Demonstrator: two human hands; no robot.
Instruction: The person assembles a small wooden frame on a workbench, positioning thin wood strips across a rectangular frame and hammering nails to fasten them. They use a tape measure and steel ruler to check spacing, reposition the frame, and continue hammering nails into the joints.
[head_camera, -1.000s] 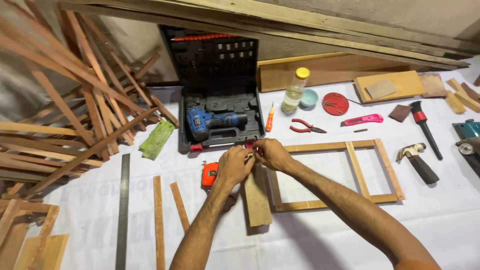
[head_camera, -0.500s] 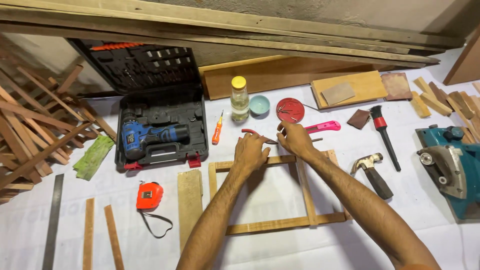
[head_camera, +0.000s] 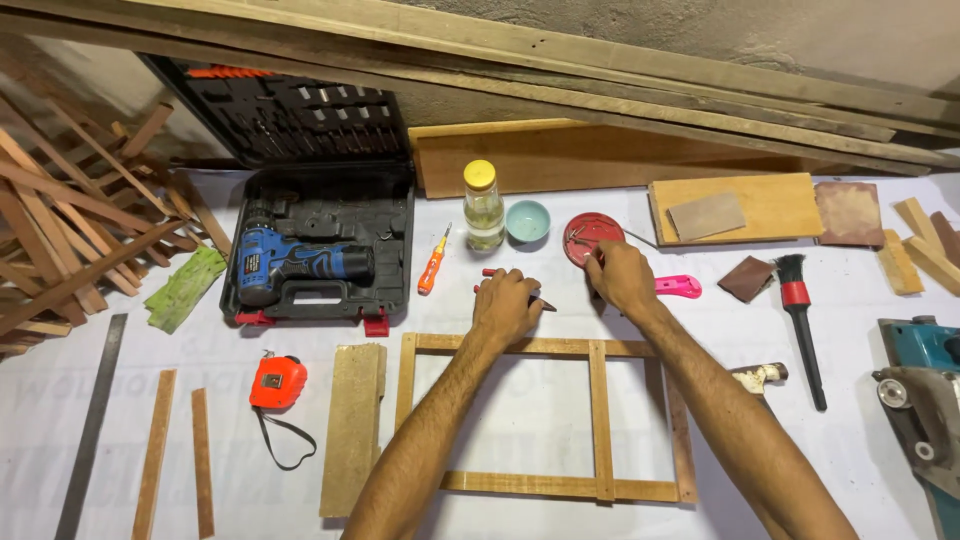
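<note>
- My left hand (head_camera: 505, 305) lies on the red-handled pliers (head_camera: 487, 273), just above the top rail of the wooden frame (head_camera: 600, 420). The fingers are curled down over the tool, so the grip is closed on the pliers; only the red handle ends and a dark tip show beside the hand.
- My right hand (head_camera: 620, 278) is at the lower edge of the round red lid (head_camera: 583, 236), with the fingertips together and touching it. I cannot tell if some small thing is pinched between them.
- The frame lies flat on the white desk (head_camera: 500, 400), under both my forearms, with one bar across its inside.
- A pink utility knife (head_camera: 680, 287) lies just to the right of my right hand.
- Behind my hands stand a bottle with a yellow cap (head_camera: 483, 206) and a small pale blue bowl (head_camera: 527, 221).
- An orange screwdriver (head_camera: 432, 265) lies between the bottle and the open black case, which holds a blue drill (head_camera: 300, 268).
- An orange tape measure (head_camera: 277, 382) lies at the left of the frame, next to a wooden block (head_camera: 353, 428).
</note>
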